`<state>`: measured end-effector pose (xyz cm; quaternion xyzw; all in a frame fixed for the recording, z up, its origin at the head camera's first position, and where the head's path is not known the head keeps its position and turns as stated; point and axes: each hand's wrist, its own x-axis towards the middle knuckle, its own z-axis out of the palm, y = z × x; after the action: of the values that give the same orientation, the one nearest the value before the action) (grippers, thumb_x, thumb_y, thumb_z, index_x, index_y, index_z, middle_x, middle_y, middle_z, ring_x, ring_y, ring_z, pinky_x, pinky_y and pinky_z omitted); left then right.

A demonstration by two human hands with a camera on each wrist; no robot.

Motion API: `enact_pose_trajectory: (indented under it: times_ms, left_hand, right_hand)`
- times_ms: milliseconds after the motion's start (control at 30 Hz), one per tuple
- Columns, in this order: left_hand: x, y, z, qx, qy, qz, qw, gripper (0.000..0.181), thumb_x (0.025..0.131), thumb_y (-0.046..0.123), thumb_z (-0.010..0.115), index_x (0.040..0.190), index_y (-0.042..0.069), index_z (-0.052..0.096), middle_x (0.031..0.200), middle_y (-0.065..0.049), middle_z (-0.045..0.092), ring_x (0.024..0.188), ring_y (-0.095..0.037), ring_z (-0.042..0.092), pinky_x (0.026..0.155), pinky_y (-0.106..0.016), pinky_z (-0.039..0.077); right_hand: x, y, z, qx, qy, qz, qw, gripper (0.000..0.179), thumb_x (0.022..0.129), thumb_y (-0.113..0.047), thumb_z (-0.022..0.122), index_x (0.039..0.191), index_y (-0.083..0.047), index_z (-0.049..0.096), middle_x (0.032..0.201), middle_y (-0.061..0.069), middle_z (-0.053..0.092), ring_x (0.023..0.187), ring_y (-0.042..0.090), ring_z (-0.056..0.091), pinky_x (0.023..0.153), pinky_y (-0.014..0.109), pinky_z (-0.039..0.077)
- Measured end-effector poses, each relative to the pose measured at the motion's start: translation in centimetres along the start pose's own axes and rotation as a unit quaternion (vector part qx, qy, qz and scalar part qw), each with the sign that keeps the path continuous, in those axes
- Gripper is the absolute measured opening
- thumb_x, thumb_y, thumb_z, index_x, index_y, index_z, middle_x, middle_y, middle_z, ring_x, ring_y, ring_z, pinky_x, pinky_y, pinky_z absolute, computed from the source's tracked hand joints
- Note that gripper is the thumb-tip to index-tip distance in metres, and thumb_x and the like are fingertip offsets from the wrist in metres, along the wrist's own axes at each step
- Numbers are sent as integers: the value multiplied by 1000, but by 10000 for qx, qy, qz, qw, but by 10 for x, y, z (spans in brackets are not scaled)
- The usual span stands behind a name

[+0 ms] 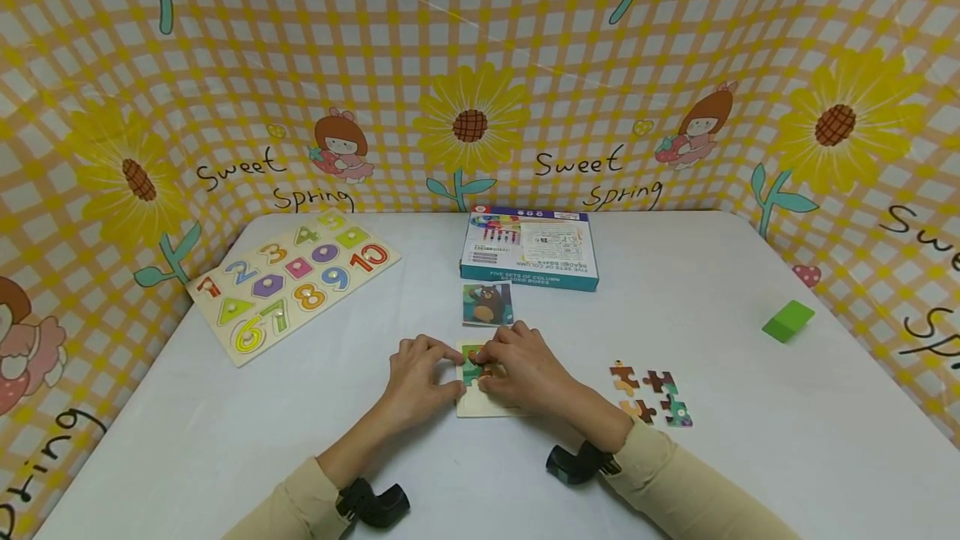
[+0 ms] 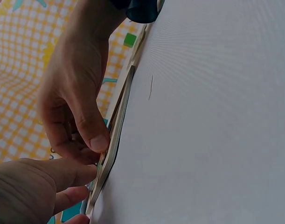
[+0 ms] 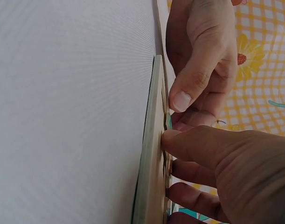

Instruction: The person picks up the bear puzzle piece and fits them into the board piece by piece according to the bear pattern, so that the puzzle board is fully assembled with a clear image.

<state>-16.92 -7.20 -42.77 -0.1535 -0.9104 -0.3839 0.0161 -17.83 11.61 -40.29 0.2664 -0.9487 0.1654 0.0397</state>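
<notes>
Closest to me are my beige sleeves point(image 1: 675, 473). Just beyond, flat on the white table point(image 1: 435, 482), lies a shallow wooden puzzle tray point(image 1: 483, 405), its near part bare wood, picture pieces point(image 1: 470, 365) in its farther part. My two hands are close together over it. My left hand point(image 1: 420, 373) touches the tray's left edge with fairly straight fingers, gripping nothing. My right hand point(image 1: 528, 367) bends its fingers onto the pieces; whether it pinches one or only presses, I cannot tell. Pressing with tabs misaligned could tip a piece or spring its neighbour loose, and with such a light touch at the edge, the tray could slide. Loose pieces point(image 1: 662, 382) lie near my right forearm, so a careless sleeve could scatter them. Just past my right knuckles is a bear card point(image 1: 487, 304), easily nudged. A flat box point(image 1: 528, 248) sits farther back, at little risk.
</notes>
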Motion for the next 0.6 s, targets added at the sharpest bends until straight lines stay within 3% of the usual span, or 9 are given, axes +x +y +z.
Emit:
enact_pose_trajectory:
  times_ms: [600]
  left_hand:
    - [2,5,5,176,139,-47,9997,16,74,20,73,88,18,68,106,-7,53,101,-25,39,89,-51,26]
  right_hand:
    - [0,0,0,-13,36,-52,10000,27,74,-29,78,97,-16,73,87,-3,61,84,15,43,77,34,35]
